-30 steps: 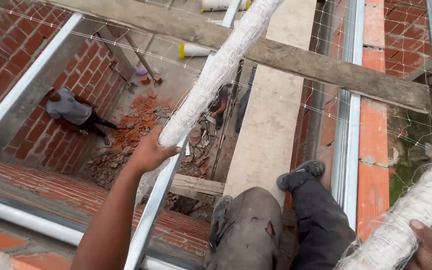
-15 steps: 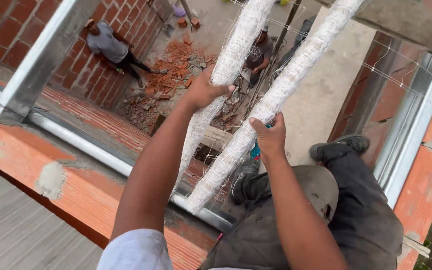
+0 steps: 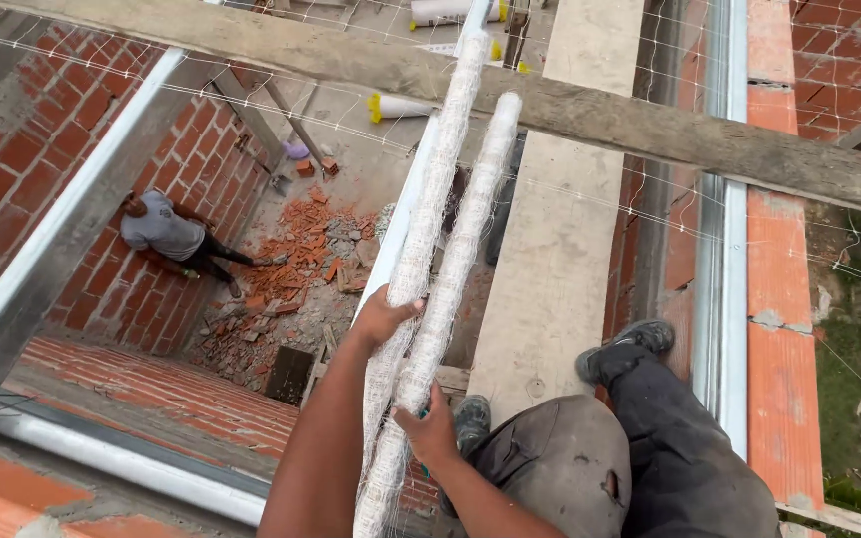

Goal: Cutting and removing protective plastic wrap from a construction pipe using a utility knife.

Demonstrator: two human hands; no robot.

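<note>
Right hand (image 3: 430, 430) wrapped round near roll (image 3: 460, 269); left hand (image 3: 383, 317) clasps far roll (image 3: 430, 209). Both rolls slant over open drop, tips near plank (image 3: 650, 125). Risk: grip slips, roll falls toward person (image 3: 164, 231) and rubble (image 3: 301, 261) below. Boot (image 3: 630, 344) on slab (image 3: 560, 249) edge; overreach could tip balance.

red brick walls (image 3: 12, 189), rubble-strewn floor (image 3: 301, 259), daylight

Both arms outstretched, left hand (image 3: 383, 317) and right hand (image 3: 432, 430) clenched
</note>
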